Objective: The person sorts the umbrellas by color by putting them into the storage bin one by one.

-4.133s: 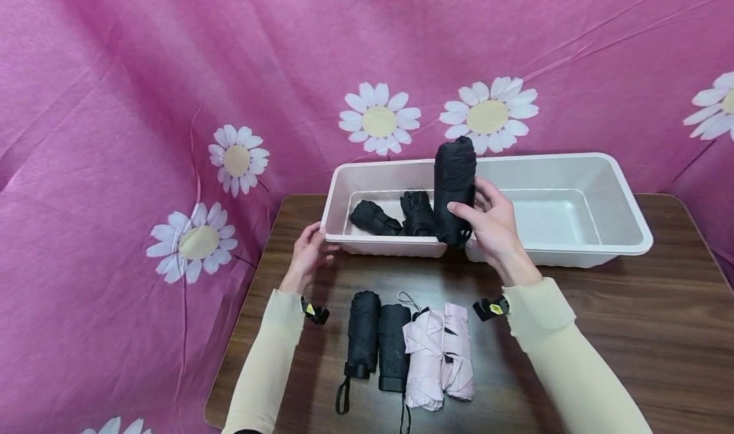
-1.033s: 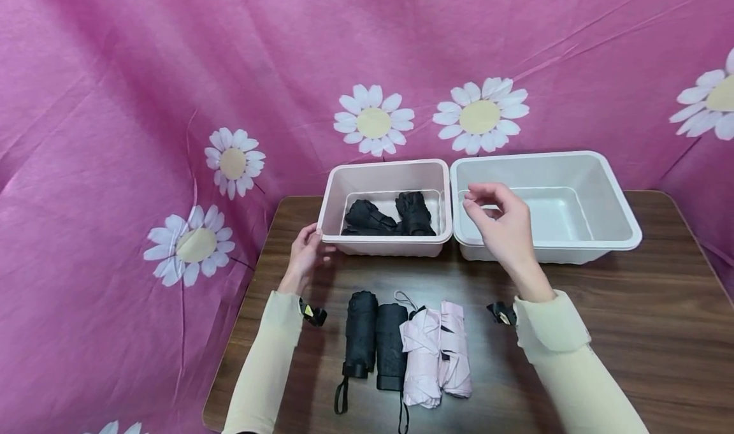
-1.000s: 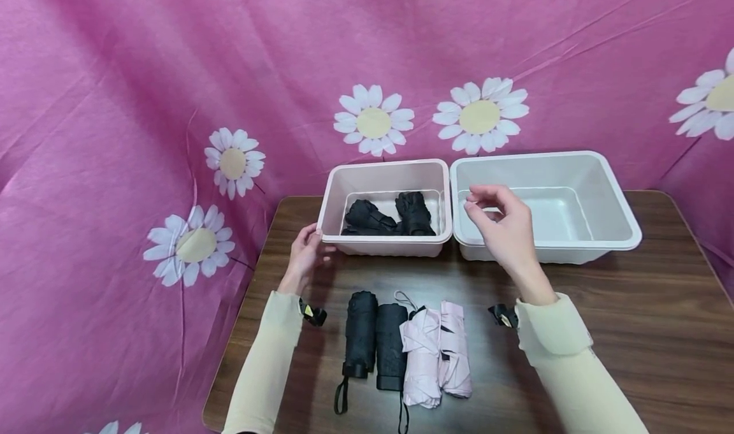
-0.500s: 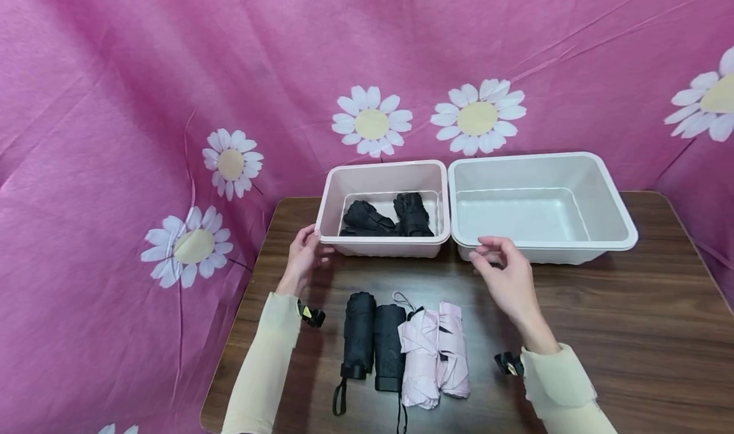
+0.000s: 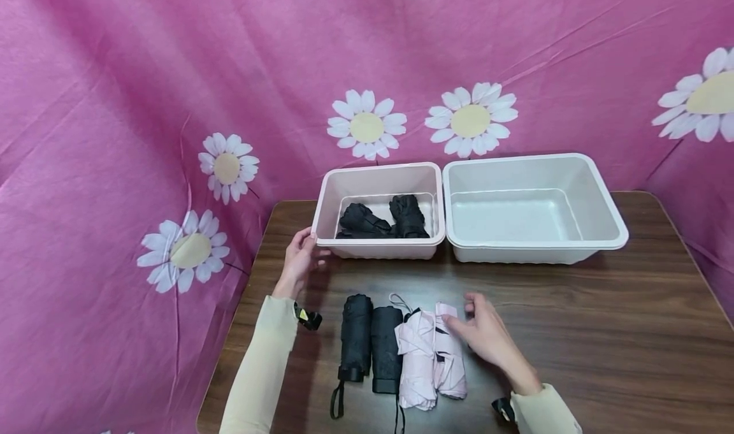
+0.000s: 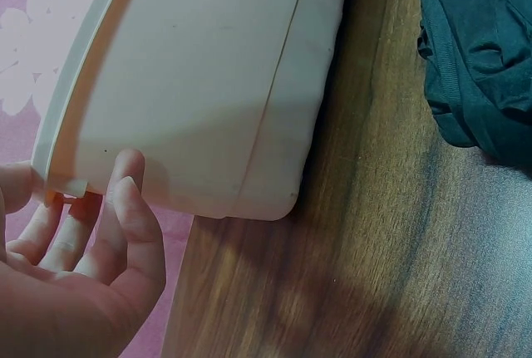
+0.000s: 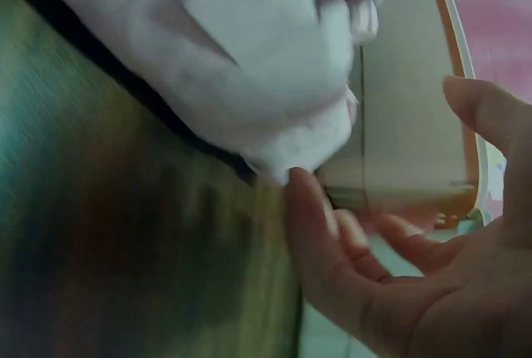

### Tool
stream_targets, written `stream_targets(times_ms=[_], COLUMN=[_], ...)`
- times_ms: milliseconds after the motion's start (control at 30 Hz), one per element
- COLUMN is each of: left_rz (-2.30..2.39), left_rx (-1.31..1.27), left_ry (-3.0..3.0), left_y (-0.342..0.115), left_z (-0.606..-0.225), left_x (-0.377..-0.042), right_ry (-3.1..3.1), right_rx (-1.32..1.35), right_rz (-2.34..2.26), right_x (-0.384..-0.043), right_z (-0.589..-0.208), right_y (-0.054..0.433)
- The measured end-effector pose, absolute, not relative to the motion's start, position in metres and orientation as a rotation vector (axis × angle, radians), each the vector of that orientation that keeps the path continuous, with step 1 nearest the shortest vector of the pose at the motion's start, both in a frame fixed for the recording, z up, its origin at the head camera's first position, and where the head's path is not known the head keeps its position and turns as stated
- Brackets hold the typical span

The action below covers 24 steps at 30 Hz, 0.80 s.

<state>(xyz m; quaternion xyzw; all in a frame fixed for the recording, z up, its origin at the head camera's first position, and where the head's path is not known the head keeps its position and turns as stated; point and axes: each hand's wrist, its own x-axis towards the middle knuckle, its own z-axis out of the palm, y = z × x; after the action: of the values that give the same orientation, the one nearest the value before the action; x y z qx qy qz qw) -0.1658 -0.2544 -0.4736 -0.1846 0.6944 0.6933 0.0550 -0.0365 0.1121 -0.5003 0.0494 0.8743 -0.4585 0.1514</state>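
Observation:
My left hand [image 5: 298, 259] pinches the front left corner of the smaller pinkish-white bin [image 6: 191, 84], thumb at the rim and fingers beneath it. Inside that bin lie folded black umbrellas [image 5: 408, 217], partly hidden by the front wall. My right hand [image 5: 486, 332] hovers at the far end of the outer pink folded umbrella [image 5: 451, 373], thumb over it, fingers parted and apparently not gripping. A second pink umbrella [image 5: 417, 364] lies against it. To their left are two black folded umbrellas, a shorter one [image 5: 387, 348] and a longer one [image 5: 356, 335] with a wrist loop.
A larger white bin [image 5: 536, 252] with nothing in it stands right of the smaller one, at the back of the brown wooden table [image 5: 602, 332]. Behind hangs a pink cloth [image 5: 287, 71] printed with daisies.
Earlier my right hand held a black umbrella over the smaller bin; it then let go there. The hand has come down and toward me to the pink umbrellas. My left hand stays at the bin.

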Motion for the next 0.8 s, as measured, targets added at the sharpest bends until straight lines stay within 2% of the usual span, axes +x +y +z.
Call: stream_targets(times_ms=[367,800], left_rz=[2.114,2.126], left_rx=[-0.555,-0.571], left_ry=[2.111,2.093], left_y=[-0.254,-0.254], left_z=[-0.474,-0.474], left_x=[-0.166,-0.165], right_ry=[2.482,2.499], right_rx=[0.128,0.097], right_rz=[-1.172,-1.107], right_x=[-0.017,-0.014], right_z=[-0.515,-0.521], right_y=[0.099,0.091])
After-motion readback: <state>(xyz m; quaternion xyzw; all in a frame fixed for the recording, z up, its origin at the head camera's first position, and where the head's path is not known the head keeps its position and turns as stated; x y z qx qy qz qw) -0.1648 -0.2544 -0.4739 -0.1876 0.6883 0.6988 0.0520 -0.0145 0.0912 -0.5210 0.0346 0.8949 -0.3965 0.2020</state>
